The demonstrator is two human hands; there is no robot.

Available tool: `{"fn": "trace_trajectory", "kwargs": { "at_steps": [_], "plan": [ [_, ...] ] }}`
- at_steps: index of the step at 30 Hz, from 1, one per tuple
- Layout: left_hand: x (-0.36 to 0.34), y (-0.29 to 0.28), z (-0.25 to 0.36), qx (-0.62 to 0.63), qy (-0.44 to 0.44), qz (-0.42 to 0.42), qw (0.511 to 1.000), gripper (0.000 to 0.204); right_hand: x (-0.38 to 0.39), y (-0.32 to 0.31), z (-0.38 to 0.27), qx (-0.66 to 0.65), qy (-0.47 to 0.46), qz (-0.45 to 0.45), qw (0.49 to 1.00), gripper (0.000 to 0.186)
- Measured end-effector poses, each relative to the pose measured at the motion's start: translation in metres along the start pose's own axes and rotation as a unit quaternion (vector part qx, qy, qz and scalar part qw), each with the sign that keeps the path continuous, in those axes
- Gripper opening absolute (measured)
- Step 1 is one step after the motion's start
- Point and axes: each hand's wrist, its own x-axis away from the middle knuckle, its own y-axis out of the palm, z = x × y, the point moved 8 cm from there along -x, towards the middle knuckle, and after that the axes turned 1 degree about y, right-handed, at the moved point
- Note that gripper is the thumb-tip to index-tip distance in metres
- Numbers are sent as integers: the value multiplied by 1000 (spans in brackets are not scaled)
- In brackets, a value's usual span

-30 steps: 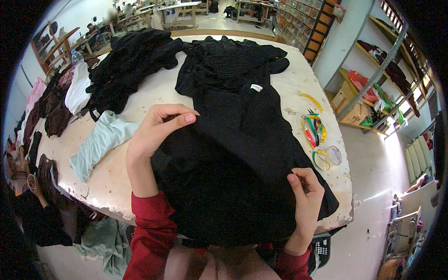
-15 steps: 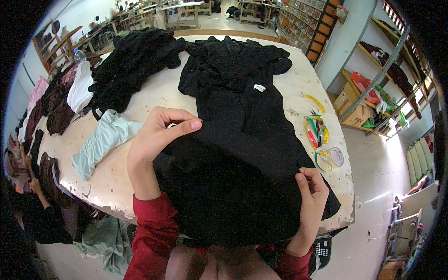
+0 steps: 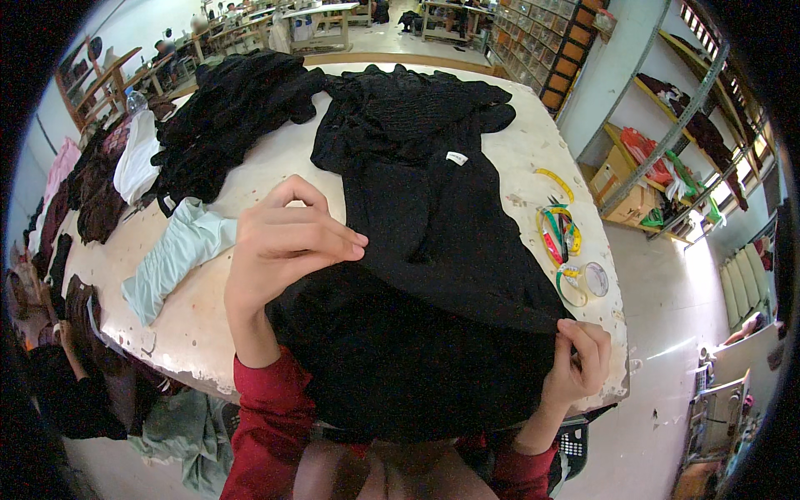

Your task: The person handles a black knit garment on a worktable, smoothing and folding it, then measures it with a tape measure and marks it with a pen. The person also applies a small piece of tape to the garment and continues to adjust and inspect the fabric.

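A black garment (image 3: 417, 333) with a gathered upper part and a small white label (image 3: 457, 158) lies along the table, its near end spread toward me over the front edge. My left hand (image 3: 292, 246) pinches a fold of it between thumb and fingertips, left of the middle. Farther right and nearer to me, my right hand (image 3: 581, 358) grips the fabric's right edge with thumb and bent fingers. Between the two hands the edge of the cloth runs in a slanting line. Both of my forearms wear red sleeves.
On the pale worn table (image 3: 192, 333), black garments (image 3: 233, 117) are heaped far left, beside a light-green cloth (image 3: 171, 258). A tape measure (image 3: 550, 237) and a clear round container (image 3: 595, 279) lie right. Another person's arm (image 3: 71, 354) shows at left; metal shelving (image 3: 658, 142) stands right.
My right hand has moved right and slightly nearer to me with the fabric edge. My left hand has turned, its fingertips a little lower, and the cloth is stretched more between them.
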Motion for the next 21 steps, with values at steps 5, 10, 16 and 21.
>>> {"fn": "trace_trajectory", "kwargs": {
  "at_steps": [5,10,16,21],
  "plan": [
    [-1,-4,3,12,-26,-4,1000,5,1,0,-1,0,11,4,1000,24],
    [2,23,-13,-224,-174,-24,959,22,-11,29,-12,33,51,-59,996,20],
    [-6,106,37,104,-92,-178,974,42,-13,95,-24,-194,155,-152,957,18],
    [-2,102,-24,232,-242,-126,934,16,11,93,-5,-187,270,-252,910,20]
  ]
}}
